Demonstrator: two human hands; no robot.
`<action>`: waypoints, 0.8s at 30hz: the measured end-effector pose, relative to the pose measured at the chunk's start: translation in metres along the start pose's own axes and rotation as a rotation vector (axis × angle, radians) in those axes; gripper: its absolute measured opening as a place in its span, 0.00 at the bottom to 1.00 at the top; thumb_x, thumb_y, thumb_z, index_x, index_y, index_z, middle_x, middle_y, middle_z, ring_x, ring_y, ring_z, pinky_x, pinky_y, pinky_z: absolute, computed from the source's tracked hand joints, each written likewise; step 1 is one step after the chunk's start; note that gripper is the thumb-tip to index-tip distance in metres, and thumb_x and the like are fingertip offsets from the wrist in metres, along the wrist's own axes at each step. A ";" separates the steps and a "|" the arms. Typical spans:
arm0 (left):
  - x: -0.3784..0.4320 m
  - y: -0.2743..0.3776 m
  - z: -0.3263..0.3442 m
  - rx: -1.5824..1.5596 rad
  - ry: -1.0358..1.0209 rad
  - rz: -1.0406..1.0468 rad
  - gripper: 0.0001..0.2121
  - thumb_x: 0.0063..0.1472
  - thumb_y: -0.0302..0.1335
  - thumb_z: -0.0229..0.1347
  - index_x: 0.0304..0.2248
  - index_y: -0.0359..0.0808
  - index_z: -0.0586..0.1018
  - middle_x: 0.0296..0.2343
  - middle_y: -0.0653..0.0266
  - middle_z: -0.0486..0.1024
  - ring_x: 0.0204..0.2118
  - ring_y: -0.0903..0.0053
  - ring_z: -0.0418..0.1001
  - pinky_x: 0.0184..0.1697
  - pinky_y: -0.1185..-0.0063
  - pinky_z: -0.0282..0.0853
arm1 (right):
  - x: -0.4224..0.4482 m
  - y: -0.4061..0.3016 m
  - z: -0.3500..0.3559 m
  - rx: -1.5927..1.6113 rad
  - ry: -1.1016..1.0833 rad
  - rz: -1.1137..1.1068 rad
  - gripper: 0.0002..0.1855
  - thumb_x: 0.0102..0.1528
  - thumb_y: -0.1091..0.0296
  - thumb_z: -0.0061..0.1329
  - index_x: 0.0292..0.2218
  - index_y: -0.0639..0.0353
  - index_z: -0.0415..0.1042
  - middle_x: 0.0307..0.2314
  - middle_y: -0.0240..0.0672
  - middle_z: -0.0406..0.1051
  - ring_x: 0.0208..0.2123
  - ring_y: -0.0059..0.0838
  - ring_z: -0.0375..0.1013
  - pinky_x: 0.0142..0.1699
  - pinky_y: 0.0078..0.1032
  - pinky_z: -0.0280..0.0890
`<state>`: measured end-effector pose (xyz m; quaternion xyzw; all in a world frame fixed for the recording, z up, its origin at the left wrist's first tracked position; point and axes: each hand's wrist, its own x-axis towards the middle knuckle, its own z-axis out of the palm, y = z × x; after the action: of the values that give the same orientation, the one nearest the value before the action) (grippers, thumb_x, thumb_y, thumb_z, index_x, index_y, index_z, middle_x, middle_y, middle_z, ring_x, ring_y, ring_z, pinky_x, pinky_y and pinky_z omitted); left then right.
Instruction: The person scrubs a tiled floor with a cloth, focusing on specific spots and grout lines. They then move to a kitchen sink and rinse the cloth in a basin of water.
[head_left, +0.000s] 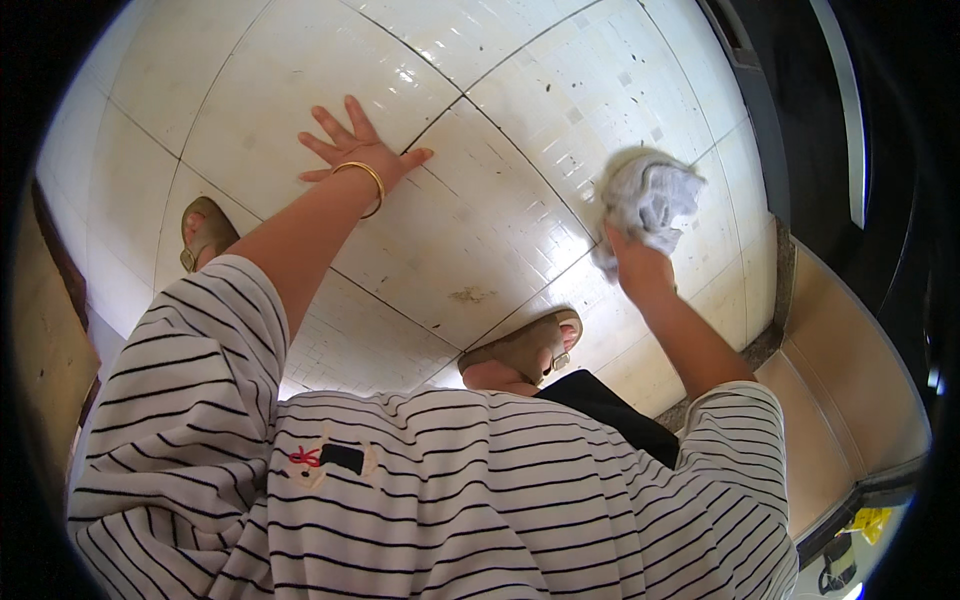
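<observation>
My left hand (360, 150) rests with spread fingers over the pale tiled floor (420, 225), holding nothing, with a gold bangle (369, 180) at its wrist. Over at the right, my right hand (641, 262) grips a crumpled, wet-looking grey cloth (652, 196) against the tiles; the cloth hides most of its fingers. Dark specks lie on the tiles above the cloth, and a brownish stain (472, 294) marks the floor between the hands, nearer my body.
My sandalled feet stand at the left (206, 232) and lower middle (525, 349). Beige cabinet panels (817, 360) and a dark glossy surface (825, 187) border the floor on the right. A brown panel (52, 337) stands at the left edge, and a yellow item (870, 523) lies at lower right.
</observation>
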<state>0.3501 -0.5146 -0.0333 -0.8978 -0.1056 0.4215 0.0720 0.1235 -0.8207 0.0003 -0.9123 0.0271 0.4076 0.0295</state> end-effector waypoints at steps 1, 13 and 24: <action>0.001 0.002 0.000 0.008 -0.002 0.002 0.59 0.38 0.63 0.55 0.58 0.49 0.28 0.57 0.50 0.19 0.59 0.45 0.19 0.50 0.42 0.41 | -0.020 0.008 0.016 -0.002 -0.041 0.038 0.27 0.52 0.72 0.36 0.53 0.43 0.53 0.32 0.43 0.70 0.31 0.44 0.72 0.32 0.40 0.66; 0.005 0.005 0.013 0.036 0.088 -0.013 0.60 0.38 0.64 0.54 0.58 0.48 0.27 0.57 0.49 0.19 0.59 0.45 0.22 0.52 0.44 0.42 | 0.049 -0.046 -0.045 0.193 0.026 0.163 0.33 0.52 0.76 0.33 0.56 0.33 0.49 0.40 0.42 0.67 0.38 0.44 0.70 0.42 0.36 0.66; -0.001 0.004 0.005 0.050 0.063 -0.012 0.60 0.37 0.64 0.54 0.58 0.47 0.28 0.58 0.48 0.21 0.60 0.47 0.23 0.51 0.44 0.43 | 0.051 -0.041 -0.057 0.083 -0.063 0.145 0.28 0.56 0.70 0.32 0.55 0.28 0.51 0.39 0.39 0.68 0.38 0.40 0.71 0.39 0.35 0.67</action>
<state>0.3463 -0.5183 -0.0364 -0.9079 -0.0982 0.3950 0.1005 0.2027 -0.7858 0.0014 -0.8925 0.1092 0.4359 0.0385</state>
